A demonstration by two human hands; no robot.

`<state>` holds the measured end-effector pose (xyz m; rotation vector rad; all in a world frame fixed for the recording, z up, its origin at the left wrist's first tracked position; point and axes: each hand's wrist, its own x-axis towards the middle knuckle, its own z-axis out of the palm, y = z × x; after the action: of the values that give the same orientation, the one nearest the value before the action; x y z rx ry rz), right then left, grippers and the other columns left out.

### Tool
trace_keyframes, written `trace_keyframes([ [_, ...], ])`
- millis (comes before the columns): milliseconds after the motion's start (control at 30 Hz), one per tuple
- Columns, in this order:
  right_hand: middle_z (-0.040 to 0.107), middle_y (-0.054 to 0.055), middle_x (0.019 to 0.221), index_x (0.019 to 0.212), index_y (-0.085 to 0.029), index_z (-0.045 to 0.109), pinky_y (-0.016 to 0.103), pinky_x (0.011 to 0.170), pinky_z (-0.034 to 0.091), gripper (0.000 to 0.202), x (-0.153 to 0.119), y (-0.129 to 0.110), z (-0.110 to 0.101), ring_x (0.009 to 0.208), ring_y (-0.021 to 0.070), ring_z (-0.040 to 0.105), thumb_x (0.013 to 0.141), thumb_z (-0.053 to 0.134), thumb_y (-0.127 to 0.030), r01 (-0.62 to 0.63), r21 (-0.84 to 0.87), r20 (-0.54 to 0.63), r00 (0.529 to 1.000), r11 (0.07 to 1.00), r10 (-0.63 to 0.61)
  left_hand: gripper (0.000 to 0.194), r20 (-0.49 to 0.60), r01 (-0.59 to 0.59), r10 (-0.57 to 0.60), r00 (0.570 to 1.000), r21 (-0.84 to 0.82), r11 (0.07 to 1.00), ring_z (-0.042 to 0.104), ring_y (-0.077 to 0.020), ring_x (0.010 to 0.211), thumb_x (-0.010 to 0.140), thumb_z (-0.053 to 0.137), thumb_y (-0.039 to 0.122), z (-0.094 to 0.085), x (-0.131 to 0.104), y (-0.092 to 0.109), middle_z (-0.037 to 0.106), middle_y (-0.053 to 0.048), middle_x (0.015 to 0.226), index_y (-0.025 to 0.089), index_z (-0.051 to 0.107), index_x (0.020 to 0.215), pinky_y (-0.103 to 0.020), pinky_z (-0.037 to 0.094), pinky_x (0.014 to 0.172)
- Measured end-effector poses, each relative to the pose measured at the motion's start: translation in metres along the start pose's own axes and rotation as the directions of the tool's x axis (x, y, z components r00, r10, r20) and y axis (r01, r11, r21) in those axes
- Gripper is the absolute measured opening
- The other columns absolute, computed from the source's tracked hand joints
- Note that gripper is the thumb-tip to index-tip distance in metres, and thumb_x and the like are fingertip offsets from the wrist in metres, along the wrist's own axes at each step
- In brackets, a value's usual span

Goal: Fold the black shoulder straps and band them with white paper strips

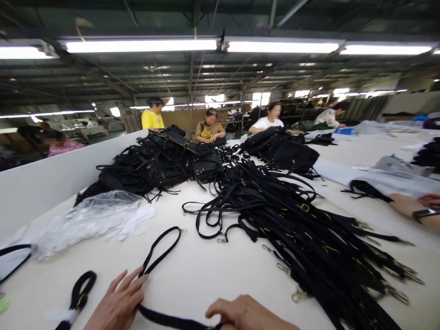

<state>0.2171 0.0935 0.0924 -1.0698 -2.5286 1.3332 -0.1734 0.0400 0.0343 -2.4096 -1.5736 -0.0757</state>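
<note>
A black strap with a metal snap hook at its looped far end lies before me on the white table. My left hand holds it near the loop, fingers fairly straight over the webbing. Lower right, my right hand curls around the strap's other stretch, partly cut off by the frame's bottom edge. Left of my left hand is a folded black strap bundle with a whitish band around it. To the right spreads a large heap of black straps with gold-coloured buckles and hooks.
Black bags are piled at the back left, with more black bags behind the straps. Clear plastic bags lie at left beside a low white partition. A co-worker's hands are at far right; several people sit or stand beyond.
</note>
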Motion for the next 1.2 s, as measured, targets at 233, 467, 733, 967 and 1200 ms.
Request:
trace_keyframes([
  [233,0.074,-0.001,0.074,0.088,-0.021,0.071,0.018,0.052,0.043,0.029,0.034,0.023,0.011,0.057,0.0108,0.063,0.068,0.051,-0.016,-0.206,0.3,0.11,0.977,0.931,0.181,0.064,-0.085,0.236,-0.244,0.966,-0.094,0.967,0.054,-0.0287,0.133,0.077,0.063,0.022,-0.005,-0.042,0.06,0.062,-0.001,0.143,0.033,0.047,0.138,-0.047,0.044,0.109],
  [467,0.07,-0.002,0.071,0.09,-0.02,0.072,0.017,0.052,0.043,0.027,0.047,0.019,0.016,0.056,0.009,0.06,0.067,0.057,-0.017,-0.22,0.398,0.248,0.96,0.89,0.126,0.04,-0.034,0.018,-0.034,0.999,-0.402,0.915,0.068,-0.018,0.097,0.088,0.06,0.02,-0.006,0.019,0.121,0.075,0.0,0.106,0.029,0.055,0.127,-0.033,0.058,0.086],
  [733,0.069,-0.001,0.068,0.087,-0.018,0.073,0.021,0.055,0.042,0.027,0.025,0.062,-0.047,0.058,0.0112,0.058,0.064,0.059,-0.015,-0.34,0.278,0.152,0.939,0.898,0.309,0.022,0.022,0.109,-0.122,0.992,-0.625,0.773,0.066,-0.0147,0.089,0.095,0.052,0.025,0.012,0.015,0.123,0.07,0.001,0.094,0.031,0.063,0.113,-0.026,0.059,0.078],
  [967,0.075,0.004,0.099,0.094,-0.022,0.077,0.027,0.085,0.046,0.026,0.038,0.074,-0.105,0.092,0.0183,0.066,0.084,0.053,-0.019,0.002,-0.37,-0.069,0.997,0.929,-0.029,0.024,-0.013,0.087,-0.126,0.992,-0.657,0.749,0.068,-0.0138,0.089,0.094,0.054,0.031,0.01,0.011,0.119,0.072,0.002,0.095,0.032,0.062,0.118,-0.024,0.06,0.079],
  [1200,0.07,0.007,0.122,0.108,-0.026,0.072,0.038,0.104,0.039,0.029,0.126,0.017,-0.068,0.112,0.0194,0.062,0.09,0.052,-0.016,0.24,-0.492,-0.067,0.948,0.837,-0.311,0.018,-0.004,0.015,-0.021,1.0,-0.603,0.798,0.066,-0.0158,0.084,0.096,0.049,0.026,0.002,0.032,0.162,0.069,-0.001,0.089,0.03,0.064,0.105,-0.028,0.059,0.073],
])
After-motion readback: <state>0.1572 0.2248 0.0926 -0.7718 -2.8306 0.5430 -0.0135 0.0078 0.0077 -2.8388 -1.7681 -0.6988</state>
